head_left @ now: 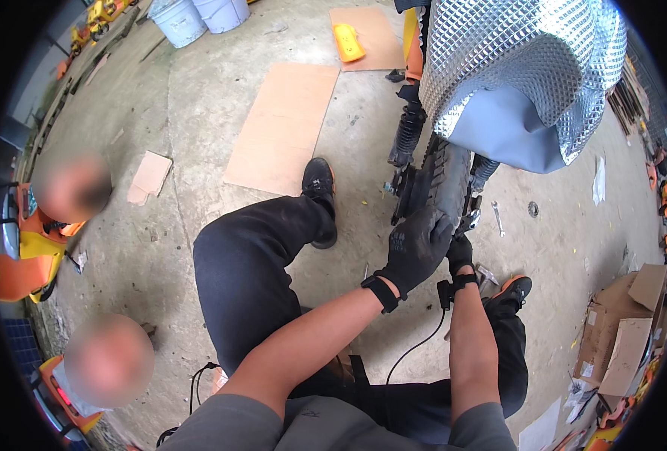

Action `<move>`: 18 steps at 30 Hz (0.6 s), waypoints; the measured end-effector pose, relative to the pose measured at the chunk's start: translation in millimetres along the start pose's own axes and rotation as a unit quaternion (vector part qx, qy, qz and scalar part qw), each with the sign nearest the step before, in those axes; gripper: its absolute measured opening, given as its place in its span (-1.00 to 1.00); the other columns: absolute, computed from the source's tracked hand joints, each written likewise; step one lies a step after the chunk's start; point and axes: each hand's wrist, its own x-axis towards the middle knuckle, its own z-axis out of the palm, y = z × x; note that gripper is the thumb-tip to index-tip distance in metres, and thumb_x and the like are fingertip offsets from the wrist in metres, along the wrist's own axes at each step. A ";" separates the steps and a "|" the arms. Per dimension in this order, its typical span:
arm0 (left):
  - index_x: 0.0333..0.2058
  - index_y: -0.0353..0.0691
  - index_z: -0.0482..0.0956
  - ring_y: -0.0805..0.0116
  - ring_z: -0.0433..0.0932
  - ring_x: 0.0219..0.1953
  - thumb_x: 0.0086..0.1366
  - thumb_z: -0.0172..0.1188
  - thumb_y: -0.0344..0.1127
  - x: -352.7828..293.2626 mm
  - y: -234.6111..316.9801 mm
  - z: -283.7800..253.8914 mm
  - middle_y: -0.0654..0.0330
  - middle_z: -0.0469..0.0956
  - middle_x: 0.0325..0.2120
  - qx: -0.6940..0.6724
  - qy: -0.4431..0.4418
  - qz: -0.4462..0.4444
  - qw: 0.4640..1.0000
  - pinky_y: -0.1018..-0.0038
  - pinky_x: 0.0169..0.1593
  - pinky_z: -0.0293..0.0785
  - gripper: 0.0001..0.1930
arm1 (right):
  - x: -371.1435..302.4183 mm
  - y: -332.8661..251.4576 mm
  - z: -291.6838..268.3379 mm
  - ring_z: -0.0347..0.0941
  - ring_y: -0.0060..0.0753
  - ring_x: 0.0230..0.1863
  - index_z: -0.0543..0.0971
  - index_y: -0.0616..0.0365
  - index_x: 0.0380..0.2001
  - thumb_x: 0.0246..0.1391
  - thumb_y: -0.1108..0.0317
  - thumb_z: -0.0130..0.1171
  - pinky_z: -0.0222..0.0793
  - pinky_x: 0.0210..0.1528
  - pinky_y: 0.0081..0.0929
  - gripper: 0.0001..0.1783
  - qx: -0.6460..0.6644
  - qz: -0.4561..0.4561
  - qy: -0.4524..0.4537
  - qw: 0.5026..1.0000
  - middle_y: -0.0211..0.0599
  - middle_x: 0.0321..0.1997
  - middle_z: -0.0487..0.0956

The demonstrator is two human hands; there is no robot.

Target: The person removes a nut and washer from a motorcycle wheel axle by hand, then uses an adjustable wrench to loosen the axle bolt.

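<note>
In front of me stands a two-wheeled vehicle, its black tyre between my legs. My left hand, in a black glove, lies over the near part of the tyre with its fingers curled round the tread. My right hand, also gloved, reaches low on the right side, close to the metal parts at the wheel's hub; its fingers are hidden. A black coil shock absorber runs up left of the tyre. A quilted silver cover with a grey lining drapes over the vehicle above the wheel.
Right of the wheel a spanner and a small dark ring lie on the concrete floor. A hammer is by my right shoe. Flat cardboard lies ahead left; an opened box stands right. Buckets stand far off.
</note>
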 end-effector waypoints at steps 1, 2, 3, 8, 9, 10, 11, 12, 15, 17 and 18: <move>-0.18 -0.41 0.52 -0.25 0.55 -0.31 0.19 0.25 -0.25 -0.7 0.9 0.9 -0.23 0.56 -0.39 -0.008 -0.004 0.004 1.000 0.14 -0.28 0.48 -0.66 | 2.5 10.2 -0.5 0.54 -0.37 -0.42 0.60 0.16 -0.35 0.08 0.30 0.20 0.41 -0.38 -0.36 -0.84 -0.057 -0.020 0.008 0.998 -0.29 -0.46 0.61; -0.18 -0.41 0.52 -0.25 0.55 -0.31 0.19 0.25 -0.26 -1.0 1.7 1.8 -0.22 0.56 -0.39 -0.014 -0.005 0.007 1.000 0.14 -0.28 0.48 -0.66 | 6.2 22.4 -1.8 0.55 -0.34 -0.42 0.61 0.15 -0.37 0.08 0.26 0.20 0.41 -0.39 -0.33 -0.82 -0.114 -0.039 0.018 0.993 -0.27 -0.48 0.61; -0.18 -0.41 0.52 -0.25 0.55 -0.30 0.18 0.26 -0.26 0.5 1.3 2.6 -0.22 0.56 -0.39 -0.019 -0.007 0.009 1.000 0.14 -0.27 0.49 -0.66 | 7.4 35.4 1.3 0.56 -0.33 -0.42 0.62 0.14 -0.38 0.08 0.25 0.19 0.42 -0.39 -0.32 -0.82 -0.164 -0.058 0.021 0.985 -0.27 -0.48 0.62; -0.19 -0.40 0.52 -0.25 0.55 -0.31 0.18 0.25 -0.30 -2.0 9.3 25.4 -0.21 0.56 -0.40 -0.023 0.025 0.049 0.998 0.14 -0.27 0.48 -0.70 | -26.3 121.6 -9.9 0.60 -0.28 -0.42 0.65 0.08 -0.41 0.10 0.21 0.17 0.46 -0.39 -0.28 -0.80 -0.198 -0.109 -0.046 0.973 -0.29 -0.50 0.63; -0.20 -0.40 0.52 -0.25 0.54 -0.31 0.19 0.25 -0.31 -1.1 6.5 22.4 -0.21 0.56 -0.41 -0.005 0.045 0.061 0.997 0.14 -0.27 0.48 -0.71 | -42.5 119.6 -1.8 0.61 -0.28 -0.41 0.64 0.09 -0.40 0.12 0.21 0.16 0.47 -0.38 -0.30 -0.80 -0.127 -0.027 -0.058 0.990 -0.28 -0.49 0.63; -0.23 -0.39 0.52 -0.24 0.54 -0.32 0.20 0.23 -0.32 1.2 -3.5 13.5 -0.19 0.56 -0.41 0.009 0.037 0.053 0.998 0.15 -0.28 0.48 -0.75 | -63.9 99.7 14.5 0.62 -0.29 -0.39 0.64 0.10 -0.39 0.13 0.22 0.16 0.47 -0.37 -0.31 -0.80 -0.054 0.055 -0.069 0.995 -0.26 -0.48 0.64; -0.28 -0.38 0.53 -0.22 0.54 -0.34 0.23 0.21 -0.34 3.8 -13.4 5.3 -0.17 0.56 -0.43 0.004 0.050 0.056 0.997 0.17 -0.29 0.47 -0.80 | -75.1 67.8 24.6 0.63 -0.29 -0.38 0.63 0.12 -0.37 0.15 0.22 0.14 0.48 -0.36 -0.33 -0.79 0.089 0.192 -0.065 0.975 -0.23 -0.47 0.64; -0.31 -0.36 0.54 -0.21 0.53 -0.36 0.24 0.20 -0.34 1.2 -9.0 11.5 -0.16 0.55 -0.45 0.013 0.032 0.046 0.998 0.19 -0.30 0.47 -0.82 | -81.5 71.7 4.4 0.64 -0.28 -0.34 0.62 0.17 -0.31 0.18 0.23 0.12 0.48 -0.35 -0.33 -0.77 0.205 0.178 -0.023 0.962 -0.18 -0.44 0.66; -0.40 -0.33 0.48 -0.15 0.51 -0.44 0.25 0.20 -0.33 3.2 1.7 10.0 -0.09 0.53 -0.51 -0.021 0.015 0.043 0.999 0.22 -0.36 0.42 -0.82 | -79.3 38.5 -47.8 0.63 -0.26 -0.28 0.57 0.25 -0.20 0.19 0.34 0.09 0.49 -0.24 -0.35 -0.78 0.115 0.058 -0.052 0.990 -0.18 -0.34 0.66; -0.39 -0.33 0.49 -0.14 0.52 -0.43 0.25 0.21 -0.32 2.8 2.3 14.1 -0.09 0.53 -0.50 -0.017 0.007 0.041 0.999 0.22 -0.35 0.43 -0.82 | -68.1 24.2 -82.2 0.59 -0.31 -0.27 0.50 0.22 -0.10 0.14 0.49 0.09 0.48 -0.23 -0.37 -0.76 0.104 -0.002 -0.050 0.993 -0.26 -0.30 0.60; -0.38 -0.33 0.50 -0.14 0.52 -0.43 0.25 0.21 -0.32 2.6 2.5 16.7 -0.09 0.53 -0.50 -0.015 0.007 0.045 0.999 0.23 -0.34 0.43 -0.82 | -62.6 17.4 -101.1 0.58 -0.36 -0.30 0.49 0.15 -0.08 0.15 0.47 0.09 0.47 -0.24 -0.41 -0.75 0.061 -0.042 -0.031 0.997 -0.28 -0.30 0.59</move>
